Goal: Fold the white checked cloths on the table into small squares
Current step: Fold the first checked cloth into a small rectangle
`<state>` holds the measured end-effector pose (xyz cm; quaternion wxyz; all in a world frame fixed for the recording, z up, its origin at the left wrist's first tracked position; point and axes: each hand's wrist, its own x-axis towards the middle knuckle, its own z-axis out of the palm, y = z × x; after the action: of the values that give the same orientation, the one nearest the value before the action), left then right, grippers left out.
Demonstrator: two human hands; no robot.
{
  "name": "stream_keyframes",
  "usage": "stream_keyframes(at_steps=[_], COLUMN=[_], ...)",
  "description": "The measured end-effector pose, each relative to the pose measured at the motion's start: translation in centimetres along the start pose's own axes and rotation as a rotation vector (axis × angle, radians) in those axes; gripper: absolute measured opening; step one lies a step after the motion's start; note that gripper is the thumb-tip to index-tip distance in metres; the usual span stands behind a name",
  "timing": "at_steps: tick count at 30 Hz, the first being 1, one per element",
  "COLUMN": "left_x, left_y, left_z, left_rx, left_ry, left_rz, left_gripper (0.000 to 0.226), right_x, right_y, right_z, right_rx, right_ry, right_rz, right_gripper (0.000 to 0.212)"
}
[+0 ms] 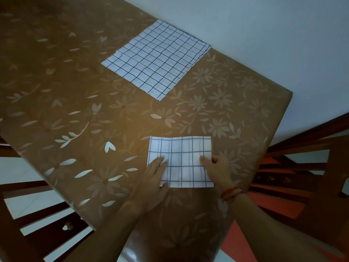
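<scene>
Diagonally across the frame runs the brown, floral-patterned table [75, 91]. The unfolded checked cloth [156, 57] lies flat in the upper centre, well apart from both hands. The folded checked cloth [185, 157] lies in the lower centre, a rectangle near the table's front edge. The left hand [154, 174] rests flat on its lower left corner, fingers straight. The right hand [217, 169] presses on its right edge, fingers extended over the fabric. Neither hand grips anything.
</scene>
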<state>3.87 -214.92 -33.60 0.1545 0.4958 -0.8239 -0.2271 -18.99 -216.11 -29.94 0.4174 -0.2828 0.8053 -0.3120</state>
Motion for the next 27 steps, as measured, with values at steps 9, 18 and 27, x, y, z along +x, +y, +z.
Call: stream_keyframes(at_steps=[9, 18, 27], left_x=[-1.2, -2.5, -4.5], left_y=[1.6, 0.5, -0.3], left_z=[0.4, 0.8, 0.5], left_rx=[-0.046, -0.07, -0.133], left_ry=[-0.028, -0.083, -0.111], left_rz=[-0.014, -0.139, -0.056], left_gripper=[0.073, 0.063, 0.057], right_x=[-3.1, -5.8, -4.9], right_y=[1.0, 2.1, 5.3], right_z=[2.0, 1.8, -1.2], right_rx=[0.505, 0.385, -0.07], right_ry=[-0.029, -0.399, -0.129], right_rz=[0.308, 0.193, -0.259], right_gripper=[0.009, 0.018, 0.037])
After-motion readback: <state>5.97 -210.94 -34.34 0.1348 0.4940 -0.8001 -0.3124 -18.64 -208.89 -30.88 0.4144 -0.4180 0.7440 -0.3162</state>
